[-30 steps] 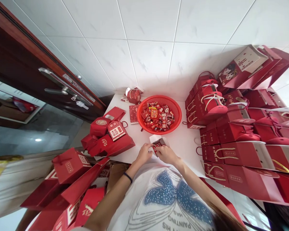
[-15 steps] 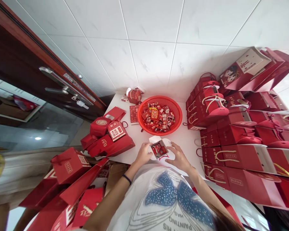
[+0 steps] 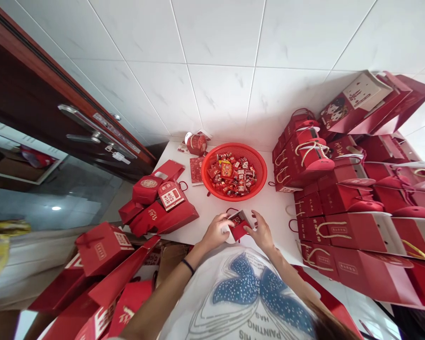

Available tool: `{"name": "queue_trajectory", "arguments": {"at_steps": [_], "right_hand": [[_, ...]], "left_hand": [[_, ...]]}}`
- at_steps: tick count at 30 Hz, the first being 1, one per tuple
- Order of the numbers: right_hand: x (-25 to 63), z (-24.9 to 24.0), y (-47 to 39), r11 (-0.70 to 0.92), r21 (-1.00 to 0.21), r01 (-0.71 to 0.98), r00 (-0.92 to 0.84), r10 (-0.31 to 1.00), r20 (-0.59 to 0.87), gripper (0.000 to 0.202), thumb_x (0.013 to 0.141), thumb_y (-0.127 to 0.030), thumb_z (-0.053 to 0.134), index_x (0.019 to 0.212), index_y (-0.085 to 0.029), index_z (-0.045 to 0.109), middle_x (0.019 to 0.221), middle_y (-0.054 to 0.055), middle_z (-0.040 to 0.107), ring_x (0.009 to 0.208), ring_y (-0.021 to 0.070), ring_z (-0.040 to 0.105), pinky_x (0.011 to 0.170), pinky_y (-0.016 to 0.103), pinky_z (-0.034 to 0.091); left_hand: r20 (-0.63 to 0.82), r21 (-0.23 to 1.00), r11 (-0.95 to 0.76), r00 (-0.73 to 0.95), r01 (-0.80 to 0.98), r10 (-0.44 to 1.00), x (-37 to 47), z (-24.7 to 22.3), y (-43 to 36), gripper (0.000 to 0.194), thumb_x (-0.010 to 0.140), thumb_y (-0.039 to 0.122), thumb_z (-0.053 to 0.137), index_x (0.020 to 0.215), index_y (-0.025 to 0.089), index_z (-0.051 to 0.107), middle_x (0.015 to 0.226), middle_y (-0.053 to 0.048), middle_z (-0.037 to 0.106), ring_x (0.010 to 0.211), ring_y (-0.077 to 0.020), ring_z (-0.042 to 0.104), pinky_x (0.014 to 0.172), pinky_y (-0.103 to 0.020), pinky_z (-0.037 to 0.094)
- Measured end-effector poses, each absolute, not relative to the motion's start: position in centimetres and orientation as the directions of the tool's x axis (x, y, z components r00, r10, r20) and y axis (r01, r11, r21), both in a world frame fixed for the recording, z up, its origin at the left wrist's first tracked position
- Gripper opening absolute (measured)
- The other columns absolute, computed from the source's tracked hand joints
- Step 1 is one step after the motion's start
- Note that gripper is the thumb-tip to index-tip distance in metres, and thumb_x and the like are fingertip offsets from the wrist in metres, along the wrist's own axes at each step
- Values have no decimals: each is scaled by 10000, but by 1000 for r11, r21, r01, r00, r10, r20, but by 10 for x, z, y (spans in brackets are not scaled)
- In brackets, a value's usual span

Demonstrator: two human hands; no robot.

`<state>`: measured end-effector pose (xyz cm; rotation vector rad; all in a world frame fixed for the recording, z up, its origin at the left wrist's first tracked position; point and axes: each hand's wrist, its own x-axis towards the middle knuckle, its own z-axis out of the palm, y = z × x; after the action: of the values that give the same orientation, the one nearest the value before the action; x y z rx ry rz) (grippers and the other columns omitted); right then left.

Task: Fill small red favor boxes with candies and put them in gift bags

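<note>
Close in front of my body is a small red candy box (image 3: 240, 230), its top partly folded over with some red inside still showing. My left hand (image 3: 216, 232) grips the box's left side, fingers curled at its edge. At the right side, the thumb of my right hand (image 3: 262, 231) presses on the red flap while its index finger reaches the far corner. Just beyond the hands stands a red plastic basket (image 3: 204, 183) full of wrapped candies (image 3: 235, 174). A dark red cord loop (image 3: 232, 209) lies behind the box.
Rows of red gift bags (image 3: 343, 229) crowd the right side. More red boxes and bags (image 3: 163, 215) sit on the white table's (image 3: 212, 206) left part. A red pouch (image 3: 197, 144) stands by the tiled wall (image 3: 219, 99). Left is a door with a handle (image 3: 85, 138).
The white flaps that stood open around the box have been folded in, and a red panel now covers part of the candies. The box has turned slightly between both hands.
</note>
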<state>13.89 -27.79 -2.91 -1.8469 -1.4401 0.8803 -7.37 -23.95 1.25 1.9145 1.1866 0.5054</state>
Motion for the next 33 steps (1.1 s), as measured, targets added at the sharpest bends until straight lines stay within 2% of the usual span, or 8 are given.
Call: {"name": "queue_trajectory", "arguments": {"at_steps": [2,4,8,11,19,26,30,33], "right_hand": [[139,-30,-278,-214,-791,574,175,975,-137,530,767,-339,626,1273,-187,591,1174,129,676,735,196,641,764,389,562],[140,-29,-278,-218,-780,587,165,975,-148,468,777,-339,607,1220,-188,618,1155,123,682,708,193,634,773,396,561],[142,-23,-279,-188,-779,598,146,981,-125,423,813,-334,578,1207,-188,623,1151,126,684,657,181,613,771,391,560],[142,-17,-280,-135,-791,597,125,989,-75,398,843,-303,545,1223,-206,618,1165,118,676,625,161,600,734,357,560],[140,-17,-278,-95,-766,635,92,995,-47,338,837,-283,550,1161,-231,631,1145,92,672,647,165,619,740,344,563],[138,-9,-281,-29,-755,655,8,999,-31,312,864,-249,539,1146,-250,673,1214,87,651,634,131,643,693,292,572],[139,-7,-286,14,-713,701,-67,997,-46,330,856,-300,599,1168,-278,704,1318,96,614,767,171,693,799,337,587],[140,-8,-288,26,-713,701,-96,994,-58,349,866,-309,592,1196,-283,704,1357,101,593,852,197,701,853,363,581]], "left_hand": [[-63,797,-289,549,531,833,-73,13,-240,257,697,35,602,793,227,743,1146,-54,705,1116,-242,615,1025,-395,475],[-50,799,-332,606,502,794,-74,14,-242,197,702,71,638,779,222,736,1038,-53,735,1059,-242,626,1001,-395,481],[-45,825,-306,596,474,801,-76,15,-245,455,663,101,681,1104,212,705,1099,-74,720,1115,-263,604,1015,-417,478],[-59,842,-280,594,462,803,-79,14,-245,572,642,83,666,1199,215,666,1190,-84,694,1170,-277,587,1050,-445,460],[-18,832,-241,460,499,888,-67,-1,-235,286,792,165,667,1070,223,698,1097,-75,707,1087,-243,622,1012,-430,488],[-45,863,-155,380,480,924,-61,-20,-231,564,747,127,707,1289,203,568,1314,-114,602,1223,-262,579,1073,-454,465],[-54,890,-152,429,431,902,-64,-26,-222,685,729,148,738,1372,199,507,1439,-139,532,1352,-286,491,1136,-482,407],[-58,911,-163,511,379,858,-61,-27,-212,666,738,157,734,1370,199,527,1456,-132,533,1334,-269,519,1136,-452,419]]}}
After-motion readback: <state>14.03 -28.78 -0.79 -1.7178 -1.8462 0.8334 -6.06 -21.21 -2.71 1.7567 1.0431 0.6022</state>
